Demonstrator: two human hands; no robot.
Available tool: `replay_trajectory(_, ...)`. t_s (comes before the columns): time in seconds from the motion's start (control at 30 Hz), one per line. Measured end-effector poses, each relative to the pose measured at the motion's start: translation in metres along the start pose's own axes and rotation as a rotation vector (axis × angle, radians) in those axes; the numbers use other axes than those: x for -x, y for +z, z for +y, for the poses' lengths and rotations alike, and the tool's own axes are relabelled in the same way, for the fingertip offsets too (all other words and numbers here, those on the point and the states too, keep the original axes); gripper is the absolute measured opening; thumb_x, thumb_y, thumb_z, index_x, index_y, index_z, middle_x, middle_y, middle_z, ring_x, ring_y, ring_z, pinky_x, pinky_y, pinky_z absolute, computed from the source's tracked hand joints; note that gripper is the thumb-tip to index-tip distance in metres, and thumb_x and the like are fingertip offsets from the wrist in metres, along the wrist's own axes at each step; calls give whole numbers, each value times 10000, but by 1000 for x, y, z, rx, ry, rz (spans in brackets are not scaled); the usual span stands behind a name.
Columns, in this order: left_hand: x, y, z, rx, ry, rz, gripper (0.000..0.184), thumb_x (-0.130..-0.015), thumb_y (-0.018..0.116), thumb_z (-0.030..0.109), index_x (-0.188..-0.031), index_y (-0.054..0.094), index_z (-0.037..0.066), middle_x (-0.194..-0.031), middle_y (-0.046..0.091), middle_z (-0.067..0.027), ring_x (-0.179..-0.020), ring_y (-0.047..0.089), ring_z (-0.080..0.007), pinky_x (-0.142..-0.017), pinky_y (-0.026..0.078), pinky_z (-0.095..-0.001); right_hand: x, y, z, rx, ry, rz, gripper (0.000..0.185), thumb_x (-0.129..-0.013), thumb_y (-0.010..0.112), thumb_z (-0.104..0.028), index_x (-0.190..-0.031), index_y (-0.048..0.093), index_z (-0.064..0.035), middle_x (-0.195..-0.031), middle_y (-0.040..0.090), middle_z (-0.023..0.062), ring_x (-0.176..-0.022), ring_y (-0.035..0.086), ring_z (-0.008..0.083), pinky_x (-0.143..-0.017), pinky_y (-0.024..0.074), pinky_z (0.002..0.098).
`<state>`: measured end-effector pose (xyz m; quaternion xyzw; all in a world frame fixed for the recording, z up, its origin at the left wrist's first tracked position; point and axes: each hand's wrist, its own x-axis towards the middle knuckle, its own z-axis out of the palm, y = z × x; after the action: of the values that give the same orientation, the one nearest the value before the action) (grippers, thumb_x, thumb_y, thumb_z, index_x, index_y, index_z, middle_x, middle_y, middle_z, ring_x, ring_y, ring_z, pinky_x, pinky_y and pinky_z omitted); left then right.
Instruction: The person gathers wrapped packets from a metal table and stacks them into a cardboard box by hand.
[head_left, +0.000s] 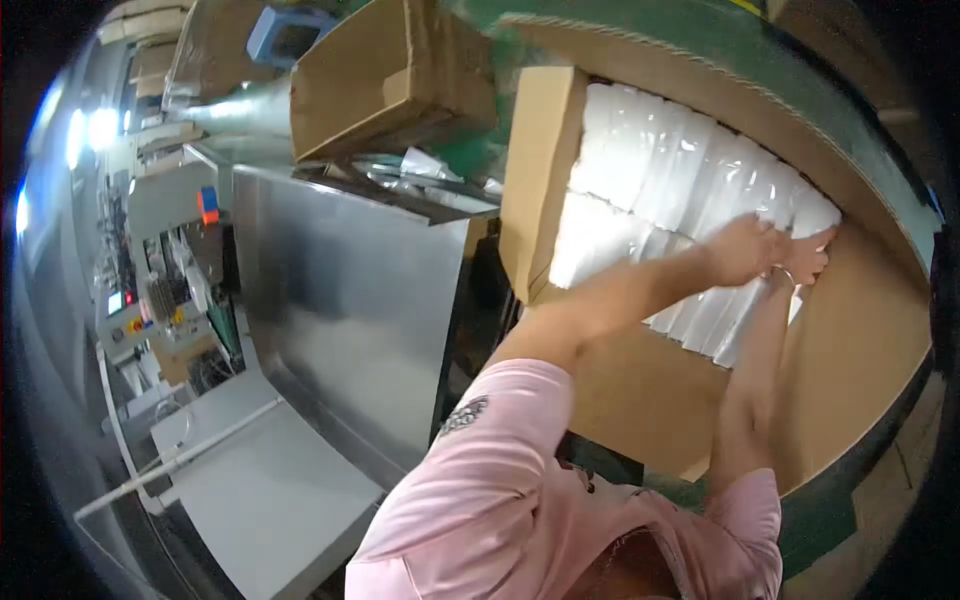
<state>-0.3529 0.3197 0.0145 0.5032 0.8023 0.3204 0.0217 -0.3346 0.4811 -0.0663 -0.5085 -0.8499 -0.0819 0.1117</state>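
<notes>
Rows of white packs in clear, shiny plastic (690, 160) lie side by side in a large open cardboard box (650, 385). My left hand (745, 250) reaches across and rests over the packs near the box's right side, its fingers curled. What lies under those fingers is hidden. Close beside it, my right hand (810, 257) bends round the end of a white pack (816, 213) by the box's right wall. A thin band circles my right wrist. The two hands are nearly touching, and the kind of goods inside the packs cannot be made out.
Left of the box stands a metal-sided bin or table (350, 290) with plastic material on top. Behind it is a smaller open cardboard box (400, 90), with a blue plastic container (285, 38) nearby. Machinery with a small control panel (125, 315) stands far left.
</notes>
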Motion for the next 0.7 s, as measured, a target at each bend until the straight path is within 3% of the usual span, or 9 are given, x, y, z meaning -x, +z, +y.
replay_trajectory(0.1, 76, -26, 35, 180, -173, 101, 319, -710, 572, 113, -1023, 576, 56, -943, 593, -117, -896, 563, -284, -808, 435, -436, -2, -53, 3, -254, -132, -234, 873, -717, 631, -569, -1357, 336, -54, -1093, 579, 274, -955, 596, 392, -821, 473, 505)
replay_trajectory(0.17, 137, -71, 68, 361, -298, 77, 370, -693, 582, 68, -1062, 568, 54, -961, 588, -124, -908, 556, -304, -794, 449, -413, -6, -19, 40, -495, -275, -179, 786, -739, 644, -518, -1311, 418, -29, -1147, 543, 311, -949, 595, 402, -841, 461, 479)
replay_trajectory(0.27, 242, -112, 128, 494, -699, 146, 475, -671, 549, -16, -1132, 555, 95, -971, 586, -126, -889, 545, -340, -787, 454, -408, 7, -23, 93, -382, -649, -25, 637, -788, 636, -444, -1246, 505, -22, -1114, 566, 286, -942, 594, 396, -840, 460, 449)
replay_trajectory(0.33, 325, -112, 159, 675, -1107, 160, 463, -676, 529, -38, -1112, 576, 113, -965, 588, -136, -876, 548, -360, -787, 454, -418, 57, -85, 93, -386, -581, -135, 517, -820, 628, -365, -1201, 549, -24, -1101, 582, 246, -938, 601, 358, -833, 462, 421)
replay_trajectory(0.37, 362, -104, 169, 253, -1098, 237, 331, -685, 547, 4, -1006, 590, 76, -871, 567, -140, -859, 525, -357, -762, 432, -412, 76, -106, 93, -387, -543, -182, 459, -837, 624, -326, -1179, 572, -26, -1095, 590, 226, -936, 604, 340, -829, 463, 408)
replay_trajectory(0.53, 532, -70, 218, 341, -1910, 430, 207, -795, 512, 7, -975, 612, 26, -882, 601, -127, -860, 583, -285, -781, 457, -350, 155, -114, 95, -749, -526, -472, 304, -895, 572, -152, -1160, 581, -5, -1127, 605, 131, -1020, 585, 189, -880, 460, 295)
replay_trajectory(0.6, 662, 10, 243, 361, -1944, 623, 118, -845, 498, 83, -837, 606, 35, -815, 610, -104, -742, 593, -278, -704, 462, -360, 178, -122, 73, -814, -512, -491, 288, -900, 567, -137, -1152, 585, 2, -1114, 614, 114, -1011, 588, 169, -884, 460, 290)
replay_trajectory(0.67, 732, 30, 252, -111, -1616, -164, 117, -858, 494, 105, -829, 592, 49, -798, 608, -89, -724, 589, -274, -687, 464, -356, 188, -120, 60, -851, -606, -493, 269, -894, 581, -130, -1129, 605, -2, -1110, 624, 107, -998, 593, 151, -880, 454, 271)
replay_trajectory(0.7, 761, 41, 259, -110, -1600, -250, 107, -858, 502, 120, -855, 586, 53, -794, 608, -84, -722, 588, -266, -681, 465, -352, 197, -130, 50, -822, -618, -459, 242, -880, 590, -119, -1102, 631, -30, -1041, 654, 76, -917, 610, 135, -821, 474, 269)
